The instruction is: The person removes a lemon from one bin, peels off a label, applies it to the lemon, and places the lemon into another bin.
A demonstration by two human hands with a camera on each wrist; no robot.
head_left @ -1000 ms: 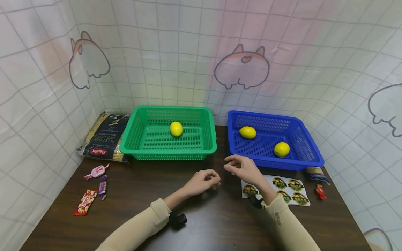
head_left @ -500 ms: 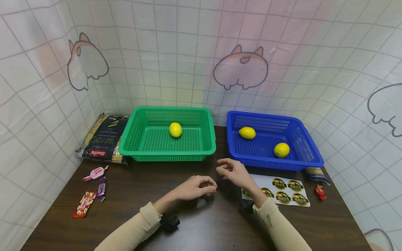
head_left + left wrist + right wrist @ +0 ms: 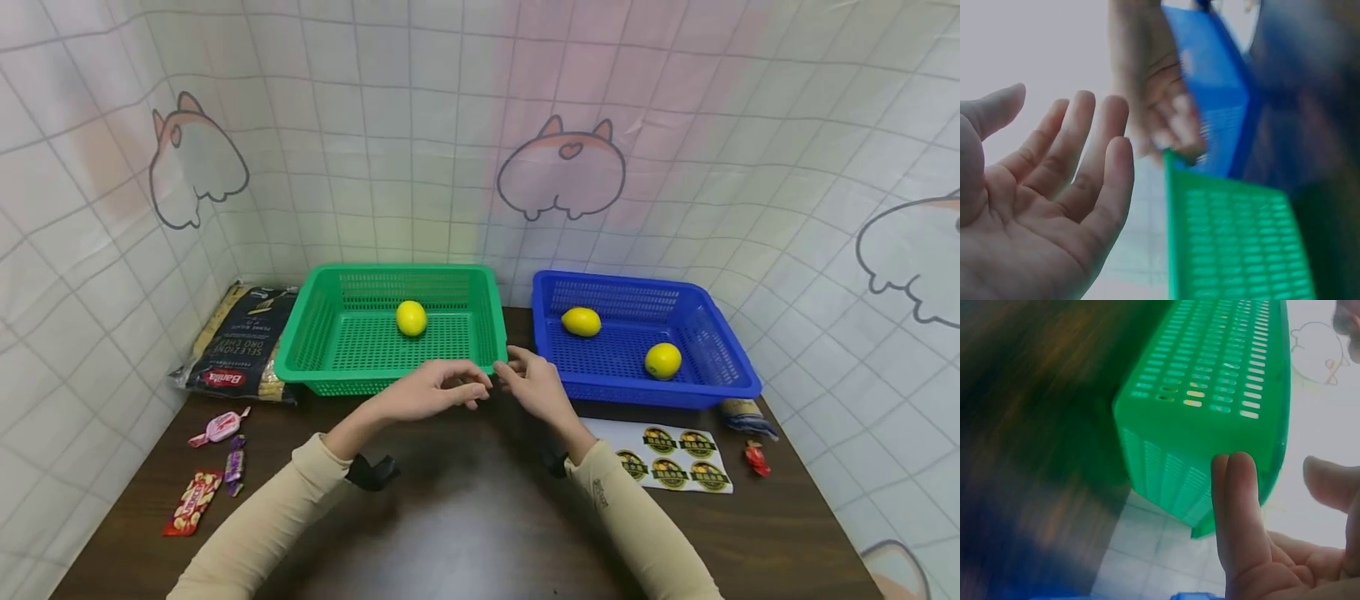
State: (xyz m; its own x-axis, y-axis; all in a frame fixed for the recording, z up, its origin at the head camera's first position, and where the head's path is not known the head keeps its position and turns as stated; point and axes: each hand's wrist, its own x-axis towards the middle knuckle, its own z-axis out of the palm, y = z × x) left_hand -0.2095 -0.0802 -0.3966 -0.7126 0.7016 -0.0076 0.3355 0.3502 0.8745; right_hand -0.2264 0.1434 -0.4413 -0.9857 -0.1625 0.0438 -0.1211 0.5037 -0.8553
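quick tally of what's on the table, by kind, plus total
Lemons: 3 (green basket; blue basket)
Baskets: 2 (green, blue)
Pasta bag: 1
Sticker sheet: 1
Candies on the left: 3 ()
Small wrapped items on the right: 2 ()
Total: 12

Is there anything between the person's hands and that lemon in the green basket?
Only the green basket's own front wall. Both the left hand and right hand hover before it; the lemon lies inside, reachable from above.

Left hand point(image 3: 1035, 206) palm-up — green basket point(image 3: 1241, 244) beside
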